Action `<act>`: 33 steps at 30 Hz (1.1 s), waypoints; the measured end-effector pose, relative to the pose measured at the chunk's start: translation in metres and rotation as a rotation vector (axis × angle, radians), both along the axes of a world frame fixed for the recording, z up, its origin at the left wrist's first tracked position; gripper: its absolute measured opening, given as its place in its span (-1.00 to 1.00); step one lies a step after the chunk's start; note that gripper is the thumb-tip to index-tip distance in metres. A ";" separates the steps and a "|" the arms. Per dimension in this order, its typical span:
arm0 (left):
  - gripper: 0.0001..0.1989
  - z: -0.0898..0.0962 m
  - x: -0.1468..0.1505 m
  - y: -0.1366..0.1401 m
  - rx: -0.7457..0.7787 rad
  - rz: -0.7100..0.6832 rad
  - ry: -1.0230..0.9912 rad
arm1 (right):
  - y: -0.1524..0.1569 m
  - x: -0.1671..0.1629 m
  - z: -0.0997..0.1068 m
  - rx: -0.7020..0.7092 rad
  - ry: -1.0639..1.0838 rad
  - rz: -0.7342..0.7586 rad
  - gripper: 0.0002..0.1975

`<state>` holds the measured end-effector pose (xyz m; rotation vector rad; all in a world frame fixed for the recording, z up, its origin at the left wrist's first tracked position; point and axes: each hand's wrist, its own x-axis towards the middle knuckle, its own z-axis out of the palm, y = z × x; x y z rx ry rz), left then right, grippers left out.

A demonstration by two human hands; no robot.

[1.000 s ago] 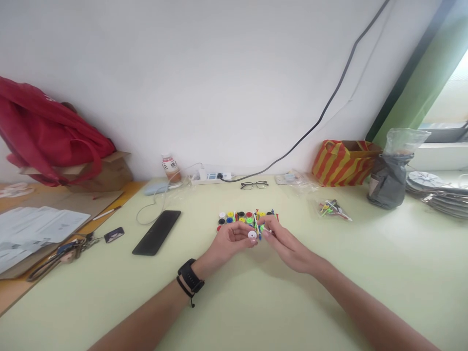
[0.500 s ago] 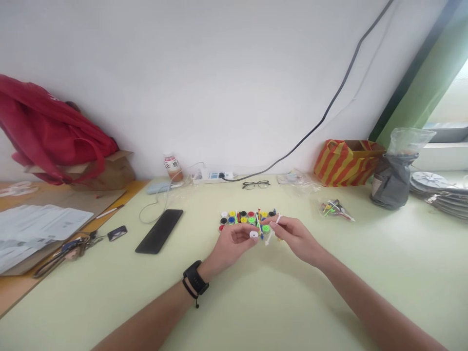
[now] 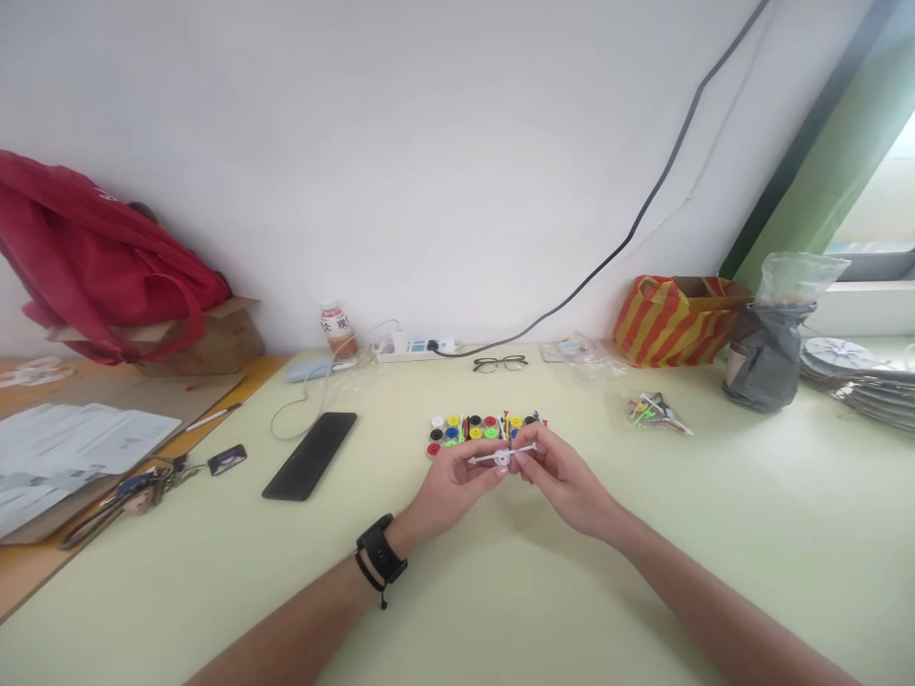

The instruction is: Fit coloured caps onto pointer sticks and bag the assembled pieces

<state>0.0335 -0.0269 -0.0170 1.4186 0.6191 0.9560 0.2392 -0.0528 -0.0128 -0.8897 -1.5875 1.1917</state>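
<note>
My left hand (image 3: pixel 452 481) pinches a small round white plastic piece (image 3: pixel 502 458) between thumb and fingers. A white arrow-shaped pointer (image 3: pixel 527 448) lies across the face of that piece, and my right hand (image 3: pixel 568 481) grips it near its right end. Both hands are close together above the table, fingertips nearly meeting. Just behind them sit rows of small round pieces (image 3: pixel 476 421) in white, black, red, yellow, blue and green. Some coloured pointers (image 3: pixel 506 419) lie among those pieces; my fingers hide part of the group.
A black phone (image 3: pixel 310 455) lies on the left. Eyeglasses (image 3: pixel 499 363), a power strip (image 3: pixel 415 347) and a bottle (image 3: pixel 337 329) are at the wall. To the right are a bag of coloured pointers (image 3: pixel 654 411), a striped bag (image 3: pixel 676 319) and a grey bag (image 3: pixel 768 353).
My right hand has moved left with the white pointer and turned it from steeply slanted to nearly level. The pointer now crosses the white round piece in my left hand.
</note>
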 end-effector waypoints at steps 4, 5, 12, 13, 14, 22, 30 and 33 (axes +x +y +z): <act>-0.63 -0.006 0.001 0.002 0.046 0.040 0.017 | 0.000 0.006 0.007 0.014 -0.030 0.021 -0.81; -0.63 -0.007 0.001 0.002 0.054 0.040 0.019 | 0.001 0.007 0.008 0.014 -0.038 0.026 -0.82; -0.70 -0.003 0.000 0.000 0.103 0.048 0.069 | 0.001 0.002 0.000 0.069 -0.133 -0.051 -0.89; -0.71 -0.003 0.000 0.000 0.123 0.067 0.080 | 0.001 0.002 0.000 0.107 -0.182 -0.089 -0.91; -0.71 -0.004 0.000 0.001 0.146 0.086 0.096 | 0.001 0.002 0.000 0.150 -0.230 -0.126 -0.93; -0.76 -0.010 -0.003 0.003 0.309 0.193 0.260 | 0.003 0.005 0.001 0.256 -0.362 -0.190 -0.91; -0.78 -0.002 -0.002 0.001 0.272 0.146 0.256 | 0.008 0.008 0.001 0.221 -0.363 -0.143 -0.92; -0.79 -0.001 -0.003 0.002 0.258 0.125 0.269 | 0.006 0.008 0.003 0.225 -0.358 -0.130 -0.91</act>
